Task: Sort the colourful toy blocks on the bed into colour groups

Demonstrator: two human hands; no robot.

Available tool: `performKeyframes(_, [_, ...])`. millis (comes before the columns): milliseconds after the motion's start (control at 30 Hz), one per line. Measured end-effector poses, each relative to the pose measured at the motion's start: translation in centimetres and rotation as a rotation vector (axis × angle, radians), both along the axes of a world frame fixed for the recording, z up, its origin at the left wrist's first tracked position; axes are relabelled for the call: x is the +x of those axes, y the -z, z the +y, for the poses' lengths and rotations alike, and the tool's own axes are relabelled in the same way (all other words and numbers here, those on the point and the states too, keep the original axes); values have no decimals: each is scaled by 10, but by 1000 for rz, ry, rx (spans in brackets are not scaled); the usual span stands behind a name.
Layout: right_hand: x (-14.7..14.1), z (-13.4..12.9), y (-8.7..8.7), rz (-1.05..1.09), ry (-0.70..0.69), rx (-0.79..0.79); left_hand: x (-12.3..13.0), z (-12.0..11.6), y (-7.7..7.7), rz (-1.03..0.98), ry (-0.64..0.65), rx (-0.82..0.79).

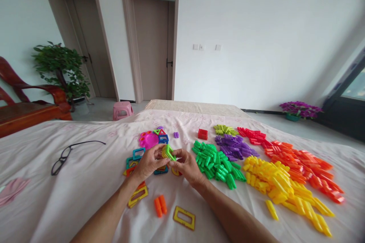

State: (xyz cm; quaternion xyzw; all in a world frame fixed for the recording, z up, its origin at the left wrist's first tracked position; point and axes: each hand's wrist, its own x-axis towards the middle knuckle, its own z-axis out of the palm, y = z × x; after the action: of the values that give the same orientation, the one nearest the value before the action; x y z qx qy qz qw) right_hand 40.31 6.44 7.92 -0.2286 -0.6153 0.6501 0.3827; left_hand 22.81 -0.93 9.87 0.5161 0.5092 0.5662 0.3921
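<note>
My left hand (150, 161) and my right hand (186, 165) meet over the middle of the cloth-covered surface. Between their fingertips is a small stack of green and yellow frame tiles (168, 152), gripped from both sides. Beneath and left of my left hand lie blue frame tiles (138, 153), partly hidden by it. Just beyond is a round pink piece (149, 140). Nearer to me lie a yellow rectangular frame (184, 218) and two orange sticks (160, 205). A stack of red square tiles (203, 134) sits farther back.
Right of my hands are piles of green sticks (216, 163), purple sticks (234, 147), yellow sticks (273, 180) and red-orange sticks (299, 161). Black glasses (64, 156) and a pink cloth (14, 190) lie at the left. A pink stool (122, 110) stands beyond.
</note>
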Motion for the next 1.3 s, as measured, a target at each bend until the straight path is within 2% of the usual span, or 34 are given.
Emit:
performKeyframes(167, [1, 0, -5, 4, -71, -25, -1, 0, -1, 85, -57, 3])
performKeyframes(300, [6, 2, -13, -25, -85, -32, -4, 1, 4, 65, -31, 9])
performKeyframes(467, [11, 6, -18, 19, -80, -105, -6, -1, 4, -33, -17, -4])
performKeyframes(633, [14, 7, -27, 206, -101, -355, -8, -4, -3, -207, -39, -16])
performKeyframes(700, [20, 14, -37, 244, -70, -366, -12, -4, -1, -291, -88, -13])
performKeyframes(767, [30, 31, -50, 215, 0, -295, -18, -2, 4, -352, -129, -25])
performKeyframes(867, [51, 76, -67, 70, 163, -93, -26, 1, 14, -399, -159, -59])
performKeyframes(933, [67, 114, -71, -75, 350, 92, -28, 2, 19, -408, -143, -74])
performKeyframes(1033, [89, 170, -65, -439, 661, 352, -27, 1, 20, -403, -123, -69])
performKeyframes(1067, [95, 185, -61, -602, 716, 417, -26, 1, 20, -403, -122, -61])
performKeyframes(1167, [102, 220, -47, -1018, 731, 524, -23, -1, 17, -406, -117, -68])
performKeyframes(1300, [96, 243, -35, -1247, 654, 611, -23, -3, 16, -433, -139, -91])
